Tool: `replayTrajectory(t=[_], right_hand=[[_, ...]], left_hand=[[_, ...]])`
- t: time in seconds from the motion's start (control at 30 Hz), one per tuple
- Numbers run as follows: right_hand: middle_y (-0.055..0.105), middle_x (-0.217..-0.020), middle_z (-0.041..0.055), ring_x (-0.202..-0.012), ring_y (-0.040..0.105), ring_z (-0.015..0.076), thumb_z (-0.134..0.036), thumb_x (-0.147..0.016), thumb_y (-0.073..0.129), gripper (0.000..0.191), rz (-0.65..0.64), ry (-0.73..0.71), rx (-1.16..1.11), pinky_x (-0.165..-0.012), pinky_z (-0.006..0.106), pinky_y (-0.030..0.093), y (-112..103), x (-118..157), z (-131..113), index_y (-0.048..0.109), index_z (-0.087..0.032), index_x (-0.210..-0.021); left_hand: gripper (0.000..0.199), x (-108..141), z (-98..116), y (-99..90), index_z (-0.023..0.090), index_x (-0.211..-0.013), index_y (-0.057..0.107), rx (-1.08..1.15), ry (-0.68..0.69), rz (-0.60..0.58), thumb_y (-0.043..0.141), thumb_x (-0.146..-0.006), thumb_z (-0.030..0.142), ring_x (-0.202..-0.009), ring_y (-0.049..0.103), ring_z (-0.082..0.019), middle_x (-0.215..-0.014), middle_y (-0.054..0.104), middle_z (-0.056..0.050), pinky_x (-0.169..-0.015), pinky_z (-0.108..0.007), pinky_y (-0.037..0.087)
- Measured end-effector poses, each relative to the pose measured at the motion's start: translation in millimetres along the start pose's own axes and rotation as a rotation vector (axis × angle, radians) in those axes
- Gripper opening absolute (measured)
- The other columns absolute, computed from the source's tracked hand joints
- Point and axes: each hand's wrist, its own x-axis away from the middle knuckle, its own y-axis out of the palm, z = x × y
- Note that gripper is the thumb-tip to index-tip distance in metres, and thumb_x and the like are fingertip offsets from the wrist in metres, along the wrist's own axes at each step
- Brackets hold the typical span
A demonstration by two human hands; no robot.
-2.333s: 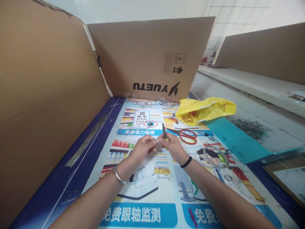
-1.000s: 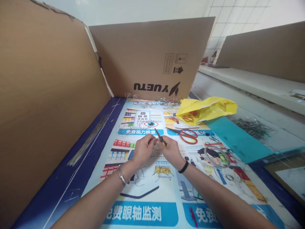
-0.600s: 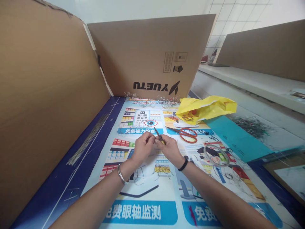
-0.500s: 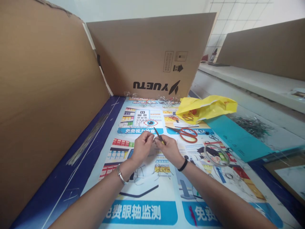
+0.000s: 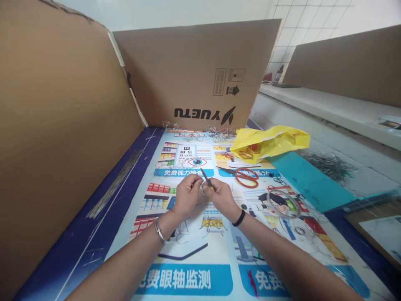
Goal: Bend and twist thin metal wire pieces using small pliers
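Observation:
Over the middle of the printed sheet (image 5: 188, 255), my left hand (image 5: 189, 194) is closed in a pinch; what its fingertips hold is too small to make out. Close at its right, my right hand (image 5: 221, 196) is closed around a small dark pointed tool (image 5: 206, 177) with some yellow on it, its tip pointing up and left. Red-handled scissors (image 5: 247, 177) lie just beyond my right hand. Several thin wire pieces (image 5: 214, 223) rest on the sheet below my hands.
A yellow bag (image 5: 272, 142) stands at the back right, by a teal board (image 5: 313, 182) and a wire heap (image 5: 328, 165). Clear roll (image 5: 284, 216) lies at right. Straight wires (image 5: 114, 184) lie left. Cardboard panels (image 5: 194, 75) rise behind and left.
The dark tool's tip has shifted slightly left and tilts a little more. Both hands stay close together, with only small finger movements.

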Motion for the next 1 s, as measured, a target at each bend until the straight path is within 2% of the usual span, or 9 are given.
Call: replayTrajectory(t=[0.17, 0.33, 0.5, 0.63, 0.73, 0.83, 1.0], right_hand=[[0.054, -0.059, -0.0015, -0.057, 0.047, 0.0125, -0.033, -0.075, 0.051, 0.017, 0.032, 0.003, 0.003, -0.056, 0.024, 0.039, 3.2, -1.9, 5.7, 0.052, -0.019, -0.065], [0.054, -0.061, -0.0011, -0.059, 0.048, 0.0133, -0.036, -0.075, 0.053, 0.019, -0.008, 0.029, -0.034, -0.056, 0.024, 0.039, 3.5, -2.9, 8.8, 0.051, -0.019, -0.065], [0.057, -0.069, -0.0005, -0.065, 0.051, 0.0143, -0.041, -0.079, 0.051, 0.021, -0.032, -0.031, 0.125, -0.060, 0.025, 0.037, -9.8, -9.1, 9.3, 0.053, -0.020, -0.077], [0.051, -0.063, -0.0013, -0.059, 0.047, 0.0139, -0.046, -0.083, 0.045, 0.027, -0.065, -0.067, 0.421, -0.055, 0.025, 0.033, -20.1, -11.7, 12.2, 0.051, -0.021, -0.075], [0.054, -0.070, 0.0018, -0.067, 0.050, 0.0160, -0.044, -0.084, 0.045, 0.026, -0.081, -0.151, 0.591, -0.059, 0.026, 0.035, -22.0, -7.3, 15.2, 0.054, -0.020, -0.077], [0.056, -0.075, 0.0040, -0.074, 0.053, 0.0174, -0.042, -0.085, 0.044, 0.025, -0.045, -0.197, 0.634, -0.065, 0.026, 0.037, -21.1, -1.0, 17.0, 0.055, -0.019, -0.081], [0.058, -0.076, 0.0034, -0.074, 0.054, 0.0165, -0.040, -0.087, 0.042, 0.025, -0.106, -0.191, 0.644, -0.066, 0.025, 0.038, -19.7, 4.5, 14.4, 0.055, -0.019, -0.082]], left_hand=[[0.010, -0.7, -1.6, 2.2, 0.021, -0.076, 0.061, 0.081, -0.046, -0.010, 0.053, -0.076, 0.027, -0.074, 0.055, -0.014, -0.075, 0.062, 0.001, -0.071, -0.024, 0.041], [0.011, -5.8, -4.2, 0.6, 0.019, -0.076, 0.057, 0.239, -0.123, -0.011, 0.054, -0.076, 0.030, -0.072, 0.059, -0.013, -0.073, 0.064, 0.000, -0.070, -0.025, 0.043], [0.017, -15.8, -5.7, -7.7, 0.018, -0.079, 0.053, 0.321, -0.224, 0.059, 0.056, -0.076, 0.034, -0.066, 0.063, -0.013, -0.070, 0.065, -0.001, -0.063, -0.024, 0.042], [0.019, -19.8, -11.1, -11.7, 0.018, -0.081, 0.051, 0.325, -0.193, 0.093, 0.052, -0.080, 0.037, -0.067, 0.063, -0.013, -0.071, 0.065, -0.001, -0.062, -0.024, 0.042], [0.020, -19.2, -13.7, -11.9, 0.019, -0.083, 0.050, 0.306, -0.165, 0.115, 0.049, -0.082, 0.039, -0.068, 0.063, -0.013, -0.071, 0.065, -0.001, -0.062, -0.024, 0.042], [0.021, -17.2, -12.8, -11.2, 0.019, -0.085, 0.049, 0.293, -0.155, 0.123, 0.047, -0.083, 0.040, -0.069, 0.063, -0.014, -0.073, 0.065, -0.002, -0.061, -0.024, 0.043], [0.020, -14.0, -9.2, -8.7, 0.019, -0.083, 0.050, 0.222, -0.106, 0.138, 0.046, -0.083, 0.038, -0.068, 0.063, -0.013, -0.076, 0.066, -0.002, -0.062, -0.025, 0.045]])
